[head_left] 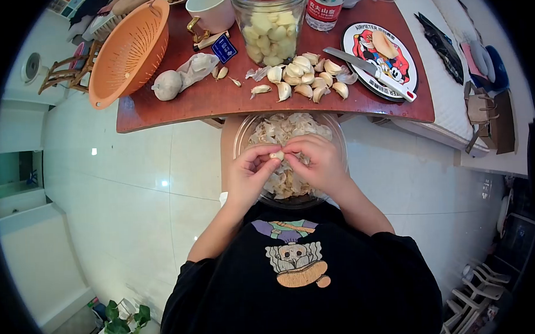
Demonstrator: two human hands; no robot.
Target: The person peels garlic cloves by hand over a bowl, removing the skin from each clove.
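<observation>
A garlic clove (277,155) is pinched between the fingertips of my left hand (254,170) and my right hand (318,163). Both hands are closed on it, over a clear bowl (240,139) full of papery garlic skins (288,181). On the table just beyond lies a heap of unpeeled garlic cloves (302,74). Behind the heap stands a glass jar (269,34) holding many pale peeled cloves. A knife with a white and red handle (388,83) rests across a black-rimmed cartoon plate (366,40), beside a tan piece (384,45) that I cannot make out.
An orange colander (131,57) leans at the table's left edge. Near it are a round pale lump (167,85) with a crumpled bag, a white mug (212,11) and a blue card (224,49). A red-labelled bottle (324,9) stands behind. The table's front edge (177,120) borders the bowl.
</observation>
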